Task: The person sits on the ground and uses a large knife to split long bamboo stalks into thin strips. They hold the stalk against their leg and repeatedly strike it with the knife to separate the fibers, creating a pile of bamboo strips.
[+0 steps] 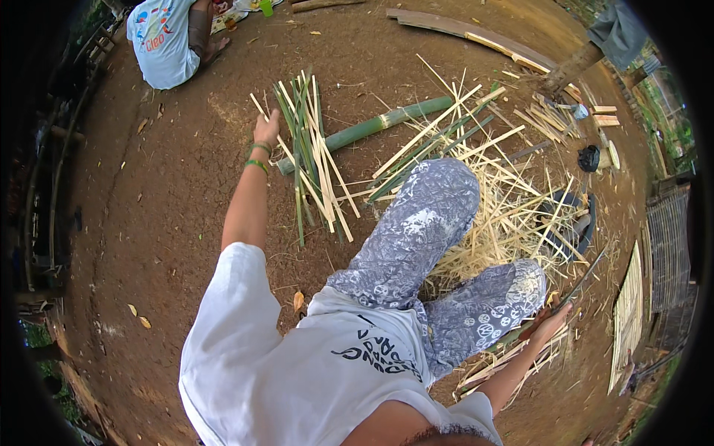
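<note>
Out to the left, my left hand (266,128) is closed around a pale split bamboo strip (283,149), beside a loose pile of green and pale bamboo strips (318,160). That pile lies partly across one end of a thick green bamboo pole (387,121). Low on the right, my right hand (552,324) grips a long dark-bladed knife (586,276), its blade slanting up and away. Under and beside that hand are more bamboo strips (476,375), partly hidden by my arm and leg.
A heap of thin bamboo shavings (498,204) surrounds my bent knees. Dark footwear (576,223) lies at its right edge. A long plank (461,30) and split wood pieces (547,123) lie farther off. Another person (165,44) sits at the far left. A woven mat (628,320) is at right.
</note>
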Available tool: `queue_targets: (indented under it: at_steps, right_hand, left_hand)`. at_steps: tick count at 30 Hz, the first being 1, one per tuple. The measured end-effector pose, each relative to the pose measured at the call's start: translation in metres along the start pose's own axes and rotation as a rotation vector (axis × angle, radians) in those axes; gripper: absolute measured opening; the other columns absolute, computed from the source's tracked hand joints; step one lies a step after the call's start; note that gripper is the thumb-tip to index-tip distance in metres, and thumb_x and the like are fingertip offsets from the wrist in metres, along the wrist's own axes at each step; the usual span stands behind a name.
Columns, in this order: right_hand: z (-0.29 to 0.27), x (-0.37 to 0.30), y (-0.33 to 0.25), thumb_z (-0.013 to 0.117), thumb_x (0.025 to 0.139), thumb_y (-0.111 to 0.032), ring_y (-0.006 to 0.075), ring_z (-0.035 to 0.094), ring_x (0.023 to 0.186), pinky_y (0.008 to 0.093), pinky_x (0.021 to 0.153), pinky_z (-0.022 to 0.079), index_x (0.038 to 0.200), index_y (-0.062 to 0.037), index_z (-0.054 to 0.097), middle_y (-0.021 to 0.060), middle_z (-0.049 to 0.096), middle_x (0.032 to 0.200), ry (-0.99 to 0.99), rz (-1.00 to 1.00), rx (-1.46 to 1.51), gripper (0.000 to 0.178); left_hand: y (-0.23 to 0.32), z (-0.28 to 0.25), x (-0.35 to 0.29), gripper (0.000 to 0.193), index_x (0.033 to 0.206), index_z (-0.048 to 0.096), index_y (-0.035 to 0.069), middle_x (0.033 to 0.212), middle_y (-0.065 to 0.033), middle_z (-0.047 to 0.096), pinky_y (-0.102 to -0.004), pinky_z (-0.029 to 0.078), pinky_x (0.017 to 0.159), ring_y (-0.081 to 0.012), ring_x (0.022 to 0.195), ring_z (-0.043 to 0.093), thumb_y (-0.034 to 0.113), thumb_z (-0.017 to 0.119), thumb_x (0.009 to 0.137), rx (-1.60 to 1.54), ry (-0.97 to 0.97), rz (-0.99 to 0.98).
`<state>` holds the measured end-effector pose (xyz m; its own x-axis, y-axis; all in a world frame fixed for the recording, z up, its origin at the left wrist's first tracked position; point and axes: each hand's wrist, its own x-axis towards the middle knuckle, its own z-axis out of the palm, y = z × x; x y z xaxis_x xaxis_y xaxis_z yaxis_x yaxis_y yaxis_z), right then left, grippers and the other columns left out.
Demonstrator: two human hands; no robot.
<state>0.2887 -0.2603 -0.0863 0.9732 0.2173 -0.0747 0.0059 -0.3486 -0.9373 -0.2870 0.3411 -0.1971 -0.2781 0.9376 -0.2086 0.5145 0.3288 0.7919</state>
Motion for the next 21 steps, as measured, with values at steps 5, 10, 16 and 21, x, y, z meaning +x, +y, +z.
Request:
queue_targets:
  at_steps: [5, 10, 16, 21]
  right_hand:
    - [-0.019, -0.019, 0.088, 0.049, 0.102, -0.054, 0.0087, 0.049, 0.050, 0.0249, 0.045, 0.038, 0.113, 0.0045, 0.066, -0.0007, 0.053, 0.064, -0.014, 0.154, -0.235, 0.062]
    - [-0.027, -0.044, 0.174, 0.063, 0.096, -0.047, 0.0292, 0.065, 0.102, 0.0392, 0.092, 0.049, 0.126, 0.0107, 0.060, 0.0266, 0.067, 0.118, -0.203, 0.065, -0.437, 0.065]
    - [-0.005, -0.099, 0.199, 0.063, 0.094, -0.043, 0.0312, 0.064, 0.104, 0.0404, 0.093, 0.048, 0.126, 0.0100, 0.060, 0.0269, 0.066, 0.119, -0.441, 0.103, -0.648, 0.062]
    - [0.007, -0.122, 0.201, 0.063, 0.093, -0.041, 0.0329, 0.063, 0.105, 0.0414, 0.094, 0.048, 0.125, 0.0094, 0.060, 0.0271, 0.066, 0.119, -0.632, 0.063, -0.743, 0.060]
  left_hand:
    - [-0.126, 0.039, -0.080, 0.104, 0.159, 0.016, 0.005, 0.161, -0.0257, 0.021, -0.0518, 0.028, 0.120, -0.0416, 0.149, 0.024, 0.072, 0.052, 0.088, 0.232, -0.076, -0.302]
    - [-0.159, 0.058, -0.131, 0.101, 0.158, 0.020, 0.007, 0.161, -0.0249, 0.022, -0.0540, 0.037, 0.115, -0.0426, 0.144, 0.032, 0.066, 0.060, 0.087, 0.333, -0.146, -0.363]
    - [-0.164, 0.058, -0.118, 0.092, 0.152, 0.037, 0.003, 0.149, -0.0246, 0.040, -0.0525, 0.041, 0.112, -0.0409, 0.136, 0.044, 0.063, 0.064, 0.087, 0.445, -0.083, -0.278]
    - [-0.203, 0.060, -0.084, 0.091, 0.148, 0.043, 0.001, 0.140, -0.0236, 0.049, -0.0515, 0.044, 0.108, -0.0370, 0.132, 0.048, 0.070, 0.052, 0.090, 0.128, -0.068, -0.386]
